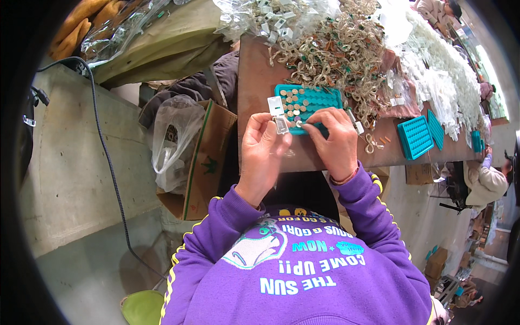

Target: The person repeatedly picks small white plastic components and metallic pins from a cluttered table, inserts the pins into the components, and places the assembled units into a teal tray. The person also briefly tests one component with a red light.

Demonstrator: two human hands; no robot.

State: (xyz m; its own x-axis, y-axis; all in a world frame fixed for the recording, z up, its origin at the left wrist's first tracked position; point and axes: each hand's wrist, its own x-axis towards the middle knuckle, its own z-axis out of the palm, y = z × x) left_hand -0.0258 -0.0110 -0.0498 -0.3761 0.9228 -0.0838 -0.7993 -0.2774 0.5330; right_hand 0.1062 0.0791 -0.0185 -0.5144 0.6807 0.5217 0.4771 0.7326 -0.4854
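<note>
A small hinged plastic case (275, 106), white and clear, stands with its lid swung up between the fingers and thumb of my left hand (258, 154). Just right of it, my right hand (338, 143) has thumb and forefinger pinched together over the near part of a teal tray (326, 98). A small pale round piece shows by those fingertips; whether they grip it or it sits in the tray, I cannot tell. Several round, brownish disc-like pieces (290, 107) sit in the tray's left pockets. The tray's near right part is hidden behind my right hand.
Beyond the tray lies a large heap of looped beige cords (341, 51). Small white cases in clear plastic (279, 24) lie at the back. Stacked teal trays (416, 138) stand at right. A cardboard box (208, 157) with a plastic bag (176, 138) is at left. Other people work at far right.
</note>
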